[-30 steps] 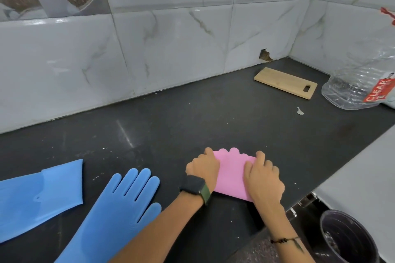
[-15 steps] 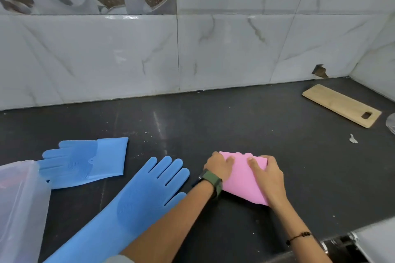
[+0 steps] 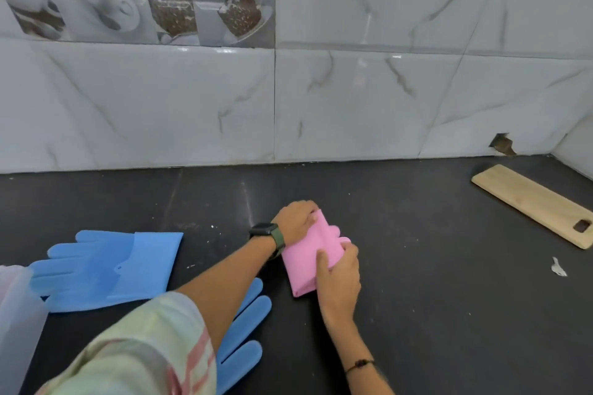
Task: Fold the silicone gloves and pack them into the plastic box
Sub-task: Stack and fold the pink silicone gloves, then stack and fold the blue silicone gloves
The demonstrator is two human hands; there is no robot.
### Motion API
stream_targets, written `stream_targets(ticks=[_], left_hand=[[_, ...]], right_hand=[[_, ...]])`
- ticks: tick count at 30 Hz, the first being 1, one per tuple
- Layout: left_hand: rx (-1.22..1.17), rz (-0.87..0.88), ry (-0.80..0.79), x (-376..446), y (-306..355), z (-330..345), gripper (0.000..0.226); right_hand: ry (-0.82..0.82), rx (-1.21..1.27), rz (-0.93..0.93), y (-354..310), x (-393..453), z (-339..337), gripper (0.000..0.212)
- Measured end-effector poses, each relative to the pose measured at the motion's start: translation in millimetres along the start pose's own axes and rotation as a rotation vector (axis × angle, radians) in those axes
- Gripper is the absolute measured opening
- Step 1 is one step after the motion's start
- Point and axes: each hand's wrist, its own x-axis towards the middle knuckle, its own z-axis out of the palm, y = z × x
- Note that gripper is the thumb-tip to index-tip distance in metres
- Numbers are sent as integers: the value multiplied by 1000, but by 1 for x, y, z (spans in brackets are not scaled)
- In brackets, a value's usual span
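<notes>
A folded pink silicone glove (image 3: pixel 305 258) lies on the black counter (image 3: pixel 433 298), lifted slightly at its far end. My left hand (image 3: pixel 296 221) grips its far upper edge, and my right hand (image 3: pixel 338 279) presses and holds its near right side. A folded blue glove (image 3: pixel 106 266) rests to the left. A second blue glove (image 3: pixel 244 330) lies flat, mostly hidden under my left forearm. The translucent plastic box (image 3: pixel 17 314) shows only its corner at the left edge.
A wooden cutting board (image 3: pixel 532 202) lies at the far right by the tiled wall. A small white scrap (image 3: pixel 558 267) sits on the counter near it. The marble-tiled wall (image 3: pixel 321 99) bounds the counter at the back.
The view has swung left, bringing the folded blue glove and the box corner into sight. My hands have turned the pink glove and gathered it into a narrower fold.
</notes>
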Motion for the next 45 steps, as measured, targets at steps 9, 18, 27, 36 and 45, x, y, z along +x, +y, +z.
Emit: stream_targets(ticks=[9, 18, 27, 36, 45], left_hand=[[-30, 50, 50, 2, -6, 11, 39], [-511, -209, 312, -98, -21, -87, 33], [-142, -638, 323, -355, -45, -73, 32], [402, -808, 72, -364, -43, -34, 64], [411, -832, 152, -377, -39, -39, 14]], right_hand=[[-221, -902, -469, 11, 9, -4, 72], [-258, -930, -502, -30, 2, -12, 75], [-701, -418, -890, -80, -69, 70, 33], [-848, -774, -1017, -136, -97, 173, 65], [-448, -830, -667, -81, -63, 95, 49]])
